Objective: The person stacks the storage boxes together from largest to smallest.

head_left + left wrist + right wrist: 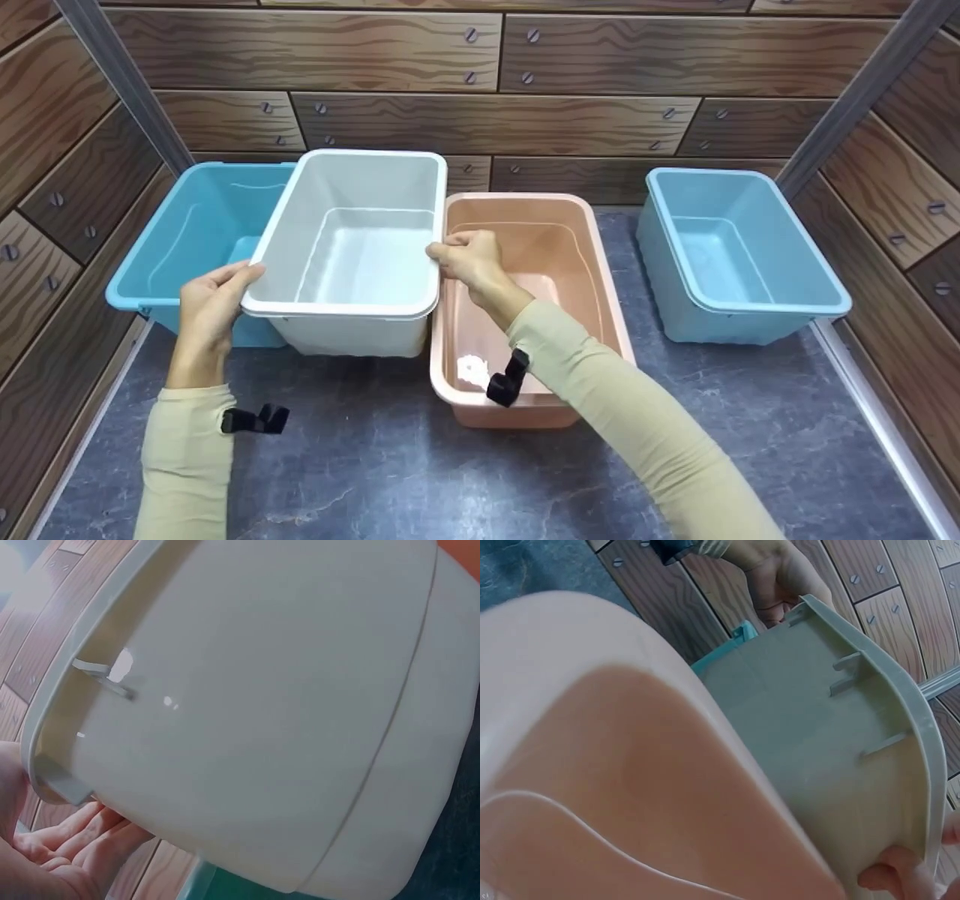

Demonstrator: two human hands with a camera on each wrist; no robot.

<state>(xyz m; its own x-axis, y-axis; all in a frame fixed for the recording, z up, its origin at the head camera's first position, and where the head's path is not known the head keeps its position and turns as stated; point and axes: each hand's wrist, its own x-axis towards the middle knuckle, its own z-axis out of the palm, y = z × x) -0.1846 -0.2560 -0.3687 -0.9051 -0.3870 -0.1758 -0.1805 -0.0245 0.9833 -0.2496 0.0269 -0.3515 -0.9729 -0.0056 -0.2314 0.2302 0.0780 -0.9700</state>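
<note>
The left hand (212, 304) pinches the near left corner of the white plastic tub's (352, 337) rim and the right hand (472, 259) grips its right side, though its base is hard to make out, so whether it touches the dark marbled surface (360, 442) I cannot tell. Left of the white plastic tub, which partly hides it, is the teal tub (169, 240); just right is the peach tub (547, 236), partly covered by a sleeve (600, 390), and well apart farther right, the pale blue tub (720, 326).

The dark marbled surface (360, 450) bears a teal tub (199, 236), a peach tub (555, 259) and a pale-blue tub (735, 259).
</note>
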